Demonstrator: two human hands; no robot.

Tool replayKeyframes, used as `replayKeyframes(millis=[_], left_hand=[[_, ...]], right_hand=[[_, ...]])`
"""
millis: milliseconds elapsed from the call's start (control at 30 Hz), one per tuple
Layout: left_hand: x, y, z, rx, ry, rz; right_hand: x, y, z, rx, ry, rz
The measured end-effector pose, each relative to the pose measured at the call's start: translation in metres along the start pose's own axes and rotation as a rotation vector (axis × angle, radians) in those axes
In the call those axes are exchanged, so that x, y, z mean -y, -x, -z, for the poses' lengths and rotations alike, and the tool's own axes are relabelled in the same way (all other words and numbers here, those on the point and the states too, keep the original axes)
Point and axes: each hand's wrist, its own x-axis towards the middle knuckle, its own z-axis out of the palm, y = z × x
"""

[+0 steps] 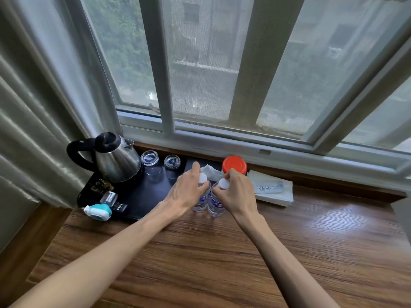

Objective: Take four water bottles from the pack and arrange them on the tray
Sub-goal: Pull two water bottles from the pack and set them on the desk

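Two small clear water bottles with white caps and blue labels stand upright side by side on the wooden table, just right of the black tray (144, 196). My left hand (186, 192) grips the left bottle (201, 202) near its neck. My right hand (235, 192) grips the right bottle (215, 205) the same way. Both bottle bases appear to rest on the wood at the tray's right edge. No bottle pack is in view.
On the tray stand a steel kettle (115, 161), two upturned glasses (150, 158), sachets and a teal-white device (99, 212). Behind the bottles are a red-lidded container (234, 164) and a folded white packet (271, 188). The window sill runs along the back.
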Motion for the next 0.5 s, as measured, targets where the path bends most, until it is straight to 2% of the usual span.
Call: replayKeyframes(millis=[500], left_hand=[[0.007, 0.004, -0.003, -0.024, 0.04, 0.042]], right_hand=[[-0.018, -0.002, 0.007, 0.142, 0.018, 0.056]])
